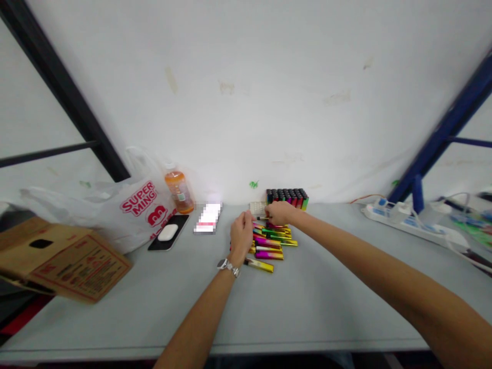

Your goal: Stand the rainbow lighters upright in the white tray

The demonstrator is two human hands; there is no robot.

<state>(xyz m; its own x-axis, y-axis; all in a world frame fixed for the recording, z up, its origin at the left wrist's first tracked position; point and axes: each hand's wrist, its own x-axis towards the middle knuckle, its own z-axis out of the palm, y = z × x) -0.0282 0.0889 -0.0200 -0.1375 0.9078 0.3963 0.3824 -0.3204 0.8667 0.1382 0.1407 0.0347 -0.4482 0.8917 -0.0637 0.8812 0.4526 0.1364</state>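
Lighters (pixel 269 254) lie loose on the surface (pixel 326 302), on the near side of the upright block (pixel 287 197); I judge that block already ordered, the loose ones not yet. My right hand (pixel 279 211) bunches before the block's left end, my left hand (pixel 242 233) curls farther left; I can't tell what either grips. Left of the block: a pale grid (pixel 257 207), partly hidden by my hands, then a bottle (pixel 179 192).

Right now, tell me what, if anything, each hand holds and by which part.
That cannot be told: the left hand and right hand are both at the lighters, but any hold is too small to make out.
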